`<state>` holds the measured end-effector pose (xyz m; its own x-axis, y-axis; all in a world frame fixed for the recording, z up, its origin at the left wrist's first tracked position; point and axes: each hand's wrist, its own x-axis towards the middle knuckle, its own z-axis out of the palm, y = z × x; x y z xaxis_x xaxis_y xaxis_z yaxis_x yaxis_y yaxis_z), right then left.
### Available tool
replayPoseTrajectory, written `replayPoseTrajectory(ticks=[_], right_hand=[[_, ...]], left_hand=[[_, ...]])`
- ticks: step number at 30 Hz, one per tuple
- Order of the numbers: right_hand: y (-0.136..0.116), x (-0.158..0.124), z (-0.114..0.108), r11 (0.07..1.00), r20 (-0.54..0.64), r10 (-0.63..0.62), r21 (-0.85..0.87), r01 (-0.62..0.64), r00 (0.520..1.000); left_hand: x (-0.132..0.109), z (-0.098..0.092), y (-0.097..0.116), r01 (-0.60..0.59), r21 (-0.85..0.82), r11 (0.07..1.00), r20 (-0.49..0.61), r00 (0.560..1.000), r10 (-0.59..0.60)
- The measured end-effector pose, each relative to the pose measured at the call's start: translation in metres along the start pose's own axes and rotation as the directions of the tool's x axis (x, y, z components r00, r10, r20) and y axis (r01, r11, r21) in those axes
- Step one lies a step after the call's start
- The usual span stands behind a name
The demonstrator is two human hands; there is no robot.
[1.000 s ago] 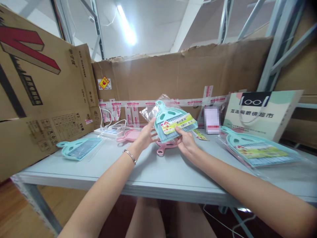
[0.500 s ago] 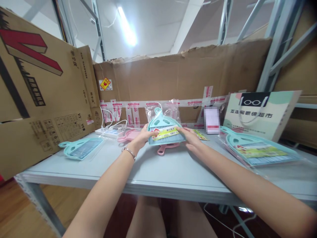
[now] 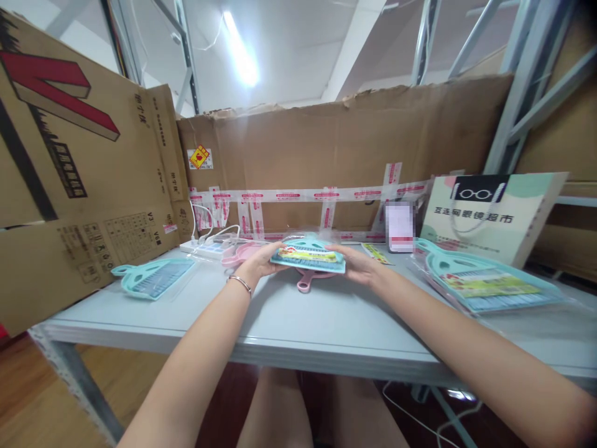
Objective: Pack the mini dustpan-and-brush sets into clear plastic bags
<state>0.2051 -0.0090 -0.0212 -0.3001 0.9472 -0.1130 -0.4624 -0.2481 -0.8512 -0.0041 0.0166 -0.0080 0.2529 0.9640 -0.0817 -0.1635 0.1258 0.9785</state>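
Both my hands hold a teal mini dustpan-and-brush set (image 3: 308, 256) in a clear plastic bag, lying almost flat just above the grey table (image 3: 298, 323). My left hand (image 3: 259, 260) grips its left edge, a bracelet on that wrist. My right hand (image 3: 359, 264) grips its right edge. Under the set lies a pink dustpan (image 3: 311, 280), its handle pointing toward me.
A teal dustpan set (image 3: 153, 277) lies at the table's left, a bagged pile of teal sets (image 3: 489, 283) at the right. A white power strip (image 3: 205, 249) sits at the back, beside another pink dustpan (image 3: 240, 253). Cardboard walls (image 3: 345, 149) and a paper bag (image 3: 494, 211) ring the table.
The bagged teal set went from tilted up in the air, mainly in my right hand, down to nearly flat over the pink dustpan. My left hand closed on its left edge.
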Motion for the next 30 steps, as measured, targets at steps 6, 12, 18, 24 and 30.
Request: replayPoseTrajectory(ticks=[6, 12, 18, 24, 30], right_hand=[[-0.009, -0.007, -0.003, 0.994, 0.093, -0.093, 0.063, 0.087, 0.991], [-0.005, -0.007, 0.001, 0.989, -0.082, -0.123, -0.094, 0.115, 0.989], [0.002, 0.001, 0.002, 0.980, -0.330, -0.191, -0.122, 0.159, 0.924], [0.005, 0.001, -0.002, 0.955, -0.386, -0.264, -0.233, 0.183, 0.884], [0.006, 0.004, -0.002, 0.972, -0.117, -0.213, -0.124, 0.199, 0.970]], left_hand=[[-0.007, -0.007, 0.011, 0.102, -0.155, 0.983, 0.089, 0.992, -0.089], [0.001, -0.010, 0.006, 0.043, -0.125, 0.991, -0.102, 0.993, -0.056], [-0.002, -0.008, 0.006, -0.029, -0.071, 0.997, -0.071, 0.997, 0.024], [-0.003, -0.011, 0.012, -0.024, -0.115, 0.993, 0.044, 0.999, 0.029], [-0.005, -0.007, 0.006, -0.082, -0.003, 0.997, -0.107, 0.991, 0.081]])
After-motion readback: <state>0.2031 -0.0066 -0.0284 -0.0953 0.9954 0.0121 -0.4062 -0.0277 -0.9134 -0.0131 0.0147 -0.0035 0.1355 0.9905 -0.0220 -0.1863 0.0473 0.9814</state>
